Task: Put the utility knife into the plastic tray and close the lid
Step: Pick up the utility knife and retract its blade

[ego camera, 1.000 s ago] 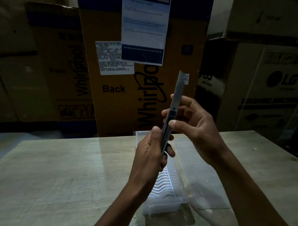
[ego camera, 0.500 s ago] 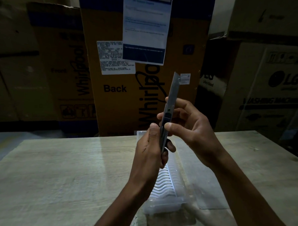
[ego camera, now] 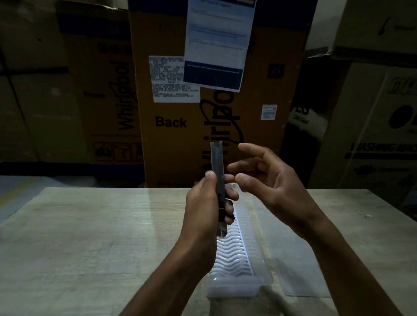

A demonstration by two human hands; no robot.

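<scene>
- Head view: the left hand (ego camera: 207, 205) is gripping the slim grey metal utility knife (ego camera: 219, 182) around its lower half, thumb pressing on the near face, and is holding it upright above the far end of the tray.
- The blade that was standing out past the top of the knife half a second ago is no longer showing; the top is now ending in a blunt square edge, so the blade looks retracted, though the dim light is making that hard to confirm.
- The right hand (ego camera: 268, 181), which was pinching the knife's upper body a moment ago, is now coming away from it, fingers spread and loosely curled, holding nothing, just beside the knife.
- The clear plastic tray (ego camera: 237, 255) with its white wavy-ribbed insert is lying open on the pale wood-grain table (ego camera: 82, 236), directly below both hands, and the knife is not yet in it.
- The clear flat lid (ego camera: 300, 267) is lying folded out to the tray's right.
- Judging from this, the knife is now safe to stow, so lowering it lengthwise into the ribbed bed looks like the next step, with the lid still to fold over.
</scene>
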